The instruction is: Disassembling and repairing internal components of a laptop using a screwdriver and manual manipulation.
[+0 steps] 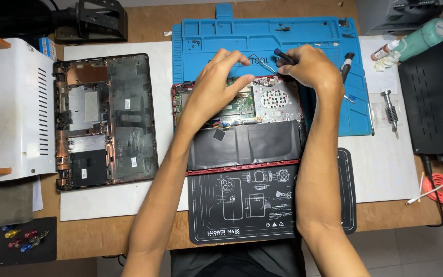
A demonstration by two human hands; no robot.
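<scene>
The laptop (242, 128) lies open on the table (385, 169), back cover off. Left hand (216, 84) pinches a thin cable (262, 64) above the board (239, 105), fingers (244, 79) narrow. Right hand (306, 66) grips a black screwdriver (284, 56), its tip just beside those fingers. The step looks like freeing the cable; the next move calls for a gentle pull.
</scene>
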